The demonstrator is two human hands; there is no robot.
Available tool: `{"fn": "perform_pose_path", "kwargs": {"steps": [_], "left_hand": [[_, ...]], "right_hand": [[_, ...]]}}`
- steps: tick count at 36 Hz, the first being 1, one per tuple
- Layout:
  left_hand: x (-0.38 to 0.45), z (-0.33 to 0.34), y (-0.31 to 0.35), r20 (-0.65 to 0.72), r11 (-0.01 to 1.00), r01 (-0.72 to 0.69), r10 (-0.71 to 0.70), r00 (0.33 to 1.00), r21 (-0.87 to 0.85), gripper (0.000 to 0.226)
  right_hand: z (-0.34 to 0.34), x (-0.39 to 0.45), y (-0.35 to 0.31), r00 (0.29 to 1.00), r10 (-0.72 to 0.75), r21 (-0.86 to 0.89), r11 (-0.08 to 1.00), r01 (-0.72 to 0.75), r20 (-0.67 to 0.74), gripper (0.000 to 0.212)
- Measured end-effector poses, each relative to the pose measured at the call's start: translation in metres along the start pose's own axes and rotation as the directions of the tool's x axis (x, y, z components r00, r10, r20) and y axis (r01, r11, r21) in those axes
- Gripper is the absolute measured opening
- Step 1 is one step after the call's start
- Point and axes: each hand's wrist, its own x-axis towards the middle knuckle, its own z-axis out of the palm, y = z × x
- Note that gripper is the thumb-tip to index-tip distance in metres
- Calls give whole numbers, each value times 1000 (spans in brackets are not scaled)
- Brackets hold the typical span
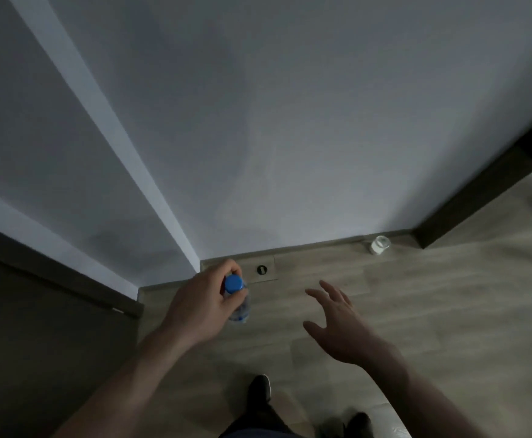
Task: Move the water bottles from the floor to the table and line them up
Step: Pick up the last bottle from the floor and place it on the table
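Left hand (206, 300) is gripping water bottle (238, 300) by its neck for carrying; right hand (337, 320), at 3 o'clock, is hanging open, empty.

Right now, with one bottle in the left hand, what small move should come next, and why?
Probably reach the open, empty right hand toward the second bottle by the baseboard. The left hand already grips the blue-capped bottle, and no table is in view.

Water bottle with blue cap, held upright

The clear water bottle (238, 300), seen from above, is gripped near its cap, at 7 o'clock from picture centre.
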Motion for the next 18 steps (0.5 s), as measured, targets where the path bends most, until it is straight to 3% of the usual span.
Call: {"fn": "perform_pose_path", "kwargs": {"steps": [8,18], "left_hand": [[21,38,92,21,992,-127,127,992,2,21],[9,137,258,14,974,-214,215,977,-73,20]], "right_hand": [[-45,-64,79,986,54,38,998,-48,-159,74],[-112,-182,234,959,112,49,994,-102,-261,75]]}}
